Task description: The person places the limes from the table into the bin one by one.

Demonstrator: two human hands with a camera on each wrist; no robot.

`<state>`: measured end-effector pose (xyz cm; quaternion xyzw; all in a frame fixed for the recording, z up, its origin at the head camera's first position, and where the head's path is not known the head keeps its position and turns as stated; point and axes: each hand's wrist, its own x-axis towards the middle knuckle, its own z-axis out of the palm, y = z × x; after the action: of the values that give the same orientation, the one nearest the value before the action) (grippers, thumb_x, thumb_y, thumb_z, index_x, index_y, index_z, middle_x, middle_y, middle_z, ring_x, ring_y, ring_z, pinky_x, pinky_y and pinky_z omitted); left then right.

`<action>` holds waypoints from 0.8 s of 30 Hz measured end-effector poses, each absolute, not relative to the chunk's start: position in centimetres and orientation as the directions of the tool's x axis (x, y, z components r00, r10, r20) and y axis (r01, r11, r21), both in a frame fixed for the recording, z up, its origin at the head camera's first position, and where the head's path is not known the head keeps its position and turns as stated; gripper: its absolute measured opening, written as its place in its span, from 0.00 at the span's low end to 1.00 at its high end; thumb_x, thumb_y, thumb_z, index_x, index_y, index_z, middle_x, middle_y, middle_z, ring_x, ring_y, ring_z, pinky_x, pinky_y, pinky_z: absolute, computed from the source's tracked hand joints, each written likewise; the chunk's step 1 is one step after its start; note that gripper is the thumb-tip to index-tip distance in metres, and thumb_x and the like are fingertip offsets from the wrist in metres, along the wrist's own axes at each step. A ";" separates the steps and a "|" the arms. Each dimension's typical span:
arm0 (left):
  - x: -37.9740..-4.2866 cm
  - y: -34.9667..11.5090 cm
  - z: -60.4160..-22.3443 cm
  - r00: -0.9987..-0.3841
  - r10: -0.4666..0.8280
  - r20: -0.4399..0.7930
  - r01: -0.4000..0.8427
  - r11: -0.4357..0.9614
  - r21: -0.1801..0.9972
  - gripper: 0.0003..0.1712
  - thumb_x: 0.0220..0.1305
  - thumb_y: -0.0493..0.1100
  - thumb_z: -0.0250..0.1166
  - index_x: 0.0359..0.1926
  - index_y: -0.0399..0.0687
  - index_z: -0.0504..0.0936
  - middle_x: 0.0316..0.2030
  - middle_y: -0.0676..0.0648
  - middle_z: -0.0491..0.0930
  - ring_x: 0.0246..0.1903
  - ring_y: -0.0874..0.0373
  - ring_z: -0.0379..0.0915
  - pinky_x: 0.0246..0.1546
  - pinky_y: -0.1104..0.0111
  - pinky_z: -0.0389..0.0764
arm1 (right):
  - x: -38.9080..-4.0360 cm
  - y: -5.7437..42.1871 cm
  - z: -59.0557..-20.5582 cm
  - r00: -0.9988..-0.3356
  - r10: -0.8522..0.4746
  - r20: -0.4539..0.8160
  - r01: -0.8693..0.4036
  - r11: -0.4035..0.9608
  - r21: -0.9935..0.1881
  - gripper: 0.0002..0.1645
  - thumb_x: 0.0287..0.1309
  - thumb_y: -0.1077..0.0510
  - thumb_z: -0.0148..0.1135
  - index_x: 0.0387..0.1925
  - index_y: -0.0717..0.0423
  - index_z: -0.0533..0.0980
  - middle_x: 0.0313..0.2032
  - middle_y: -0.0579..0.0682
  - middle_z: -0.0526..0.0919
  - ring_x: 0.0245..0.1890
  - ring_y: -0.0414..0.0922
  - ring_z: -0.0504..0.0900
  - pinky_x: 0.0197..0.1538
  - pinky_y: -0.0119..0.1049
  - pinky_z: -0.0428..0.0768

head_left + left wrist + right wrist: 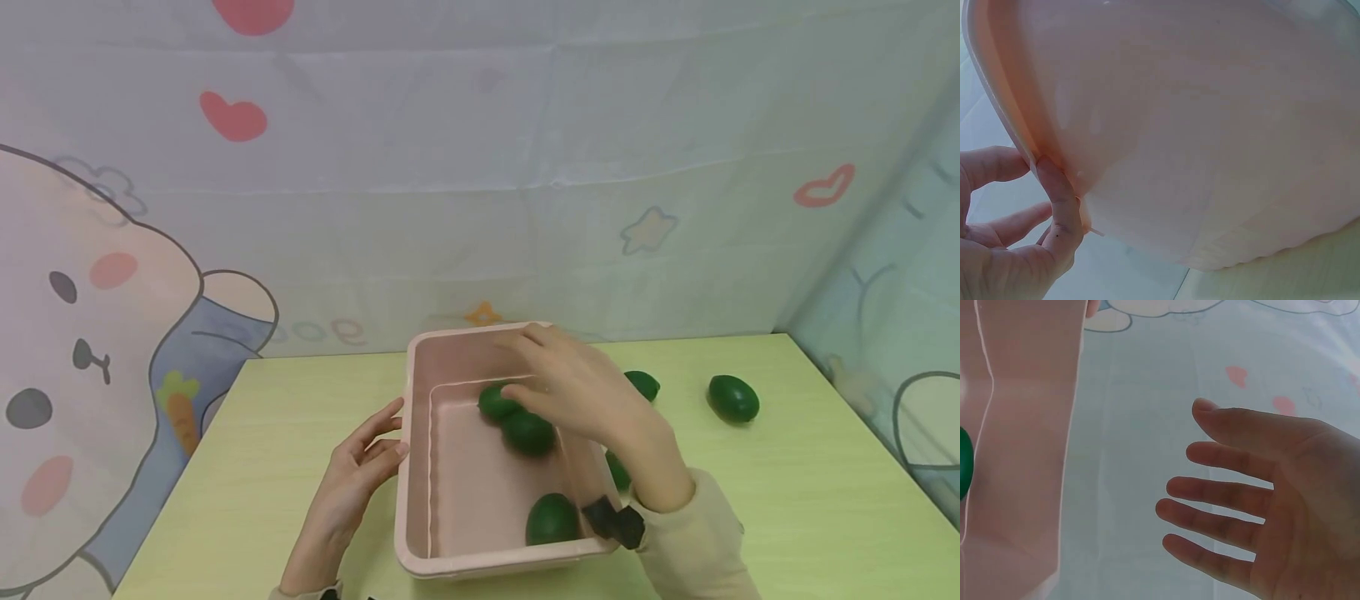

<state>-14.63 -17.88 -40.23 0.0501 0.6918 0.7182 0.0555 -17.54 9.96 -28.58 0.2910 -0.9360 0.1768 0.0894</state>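
Observation:
A pink plastic bin (pixel 465 492) stands in front of me in the head view. Inside it show three smooth, dark green lime-like fruits: two touching near the far end (pixel 528 433) and one in the near right corner (pixel 552 518). My left hand (pixel 352 475) holds the bin's left side; in the left wrist view its thumb and fingers pinch the rim (pixel 1032 164). Over the bin's right side hovers my right hand (pixel 577 379), holding nothing. The right wrist view shows that hand's fingers (pixel 1216 522) spread and straight, apart from the bin wall (pixel 1029 444).
More green fruits lie on the pale yellow-green table (pixel 810 483): one far right (pixel 733 398), another behind my right wrist (pixel 643 383), and one by the bin's right side (pixel 618 471), partly covered by my arm. A printed cloth (pixel 450 208) hangs behind the table.

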 end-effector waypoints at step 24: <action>-14.6 -17.8 -40.2 -0.988 0.151 0.001 -0.005 -0.037 0.999 0.33 0.65 0.35 0.59 0.70 0.47 0.63 0.55 0.46 0.66 0.43 0.65 0.78 0.47 0.70 0.80 | -16.7 14.1 -29.7 -0.838 -0.442 0.321 -0.527 0.807 -0.265 0.31 0.61 0.44 0.61 0.63 0.49 0.70 0.55 0.50 0.77 0.55 0.50 0.77 0.56 0.48 0.77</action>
<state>-14.56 -17.76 -40.18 0.0529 0.6917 0.7182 0.0545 -16.73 14.08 -29.71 0.2570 -0.9426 0.1740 0.1229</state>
